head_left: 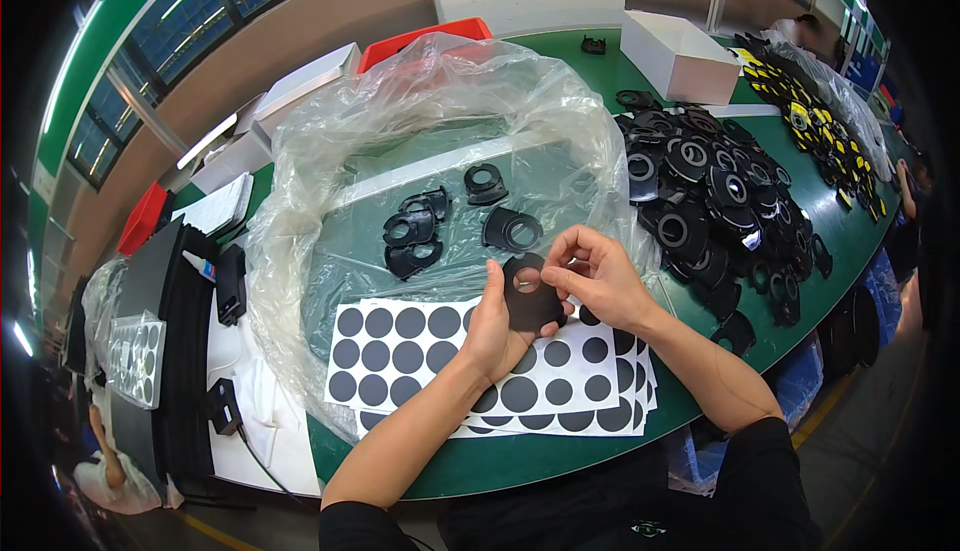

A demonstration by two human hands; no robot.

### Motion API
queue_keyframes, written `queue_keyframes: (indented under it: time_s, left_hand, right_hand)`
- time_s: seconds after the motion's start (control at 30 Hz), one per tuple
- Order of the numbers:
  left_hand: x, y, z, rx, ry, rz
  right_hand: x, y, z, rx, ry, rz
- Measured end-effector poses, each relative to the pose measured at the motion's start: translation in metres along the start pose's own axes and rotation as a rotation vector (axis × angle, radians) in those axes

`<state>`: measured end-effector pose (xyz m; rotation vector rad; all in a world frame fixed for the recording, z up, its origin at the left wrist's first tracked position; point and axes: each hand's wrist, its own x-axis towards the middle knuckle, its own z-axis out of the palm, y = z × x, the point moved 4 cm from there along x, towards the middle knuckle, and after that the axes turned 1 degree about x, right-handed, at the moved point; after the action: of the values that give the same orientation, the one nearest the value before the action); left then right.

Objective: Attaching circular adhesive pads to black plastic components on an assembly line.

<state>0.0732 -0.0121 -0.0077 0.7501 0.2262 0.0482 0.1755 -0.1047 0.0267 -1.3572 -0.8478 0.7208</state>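
My left hand point(492, 329) grips a flat black plastic part with a round hole point(534, 303), thumb up along its left edge. My right hand point(598, 276) pinches the part's upper right rim with its fingertips. Both hands hover over white sheets of round black stickers point(420, 346) lying at the table's front. Just behind them, several matching black parts point(415, 231) lie on a spread clear plastic bag point(430, 111).
A large heap of black ringed parts point(720, 196) fills the green table point(560, 451) to the right. White boxes point(680, 56), a red bin point(425, 39) and a yellow-black pile point(815, 121) stand at the back. Black trays and a sticker tray point(135, 356) lie left.
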Motion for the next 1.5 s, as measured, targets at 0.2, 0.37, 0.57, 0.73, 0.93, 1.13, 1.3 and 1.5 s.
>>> queue_keyframes:
  time_s: [0.2, 0.37, 0.57, 0.73, 0.93, 1.13, 1.3, 1.5]
  left_hand:
    - [0.000, 0.000, 0.001, -0.014, -0.004, 0.002]
    - [0.000, -0.001, -0.002, -0.058, -0.032, 0.013]
    - [-0.002, 0.001, 0.002, 0.034, 0.001, 0.030]
    - [-0.001, -0.003, -0.005, -0.016, 0.044, 0.053]
    - [-0.002, -0.003, -0.003, -0.064, 0.057, 0.076]
    - [-0.004, -0.002, -0.002, -0.031, 0.056, 0.118]
    - [-0.003, -0.003, 0.003, 0.005, -0.027, 0.106]
    - [-0.002, -0.007, 0.007, 0.131, -0.060, 0.074]
  right_hand:
    - [0.001, 0.001, 0.002, -0.008, 0.040, -0.107]
    - [0.001, 0.003, 0.001, -0.024, 0.041, -0.099]
    - [0.000, -0.001, 0.002, -0.066, 0.058, -0.112]
    - [-0.004, -0.010, 0.006, -0.252, 0.117, -0.191]
    - [-0.018, -0.034, 0.019, -1.007, 0.178, -0.908]
    - [-0.020, -0.039, 0.026, -1.067, 0.364, -0.817]
    - [-0.006, -0.018, 0.001, -0.426, 0.241, -0.235]
    - [-0.001, -0.006, -0.004, -0.214, 0.210, 0.013]
